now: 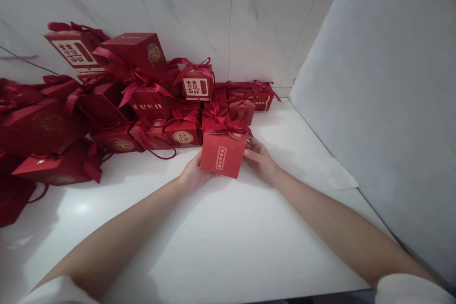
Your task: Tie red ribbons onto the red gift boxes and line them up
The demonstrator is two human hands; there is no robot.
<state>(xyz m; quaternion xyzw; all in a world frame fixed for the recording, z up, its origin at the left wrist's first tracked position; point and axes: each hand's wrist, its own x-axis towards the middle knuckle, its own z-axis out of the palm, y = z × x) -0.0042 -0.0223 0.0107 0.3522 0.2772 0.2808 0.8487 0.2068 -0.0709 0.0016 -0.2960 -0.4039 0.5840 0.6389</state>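
1. The left hand point(195, 174) grasps a red gift box point(213, 152) at its left side and lower edge; the right hand point(261, 159) has its fingers against the box's right side.
2. This box is near the middle of the scene, in front of the pile; a red ribbon bow point(224, 125) tops it, and a framed column of characters marks its facing side; whether its base touches the white tabletop point(199, 247) I cannot tell.
3. More ribboned red gift boxes point(153, 107) stand stacked to the left and far side; one bears a white double-happiness label point(197, 89).
4. Marble-patterned tiles point(199, 4) rise behind; a pale panel point(384, 80) flanks the right.
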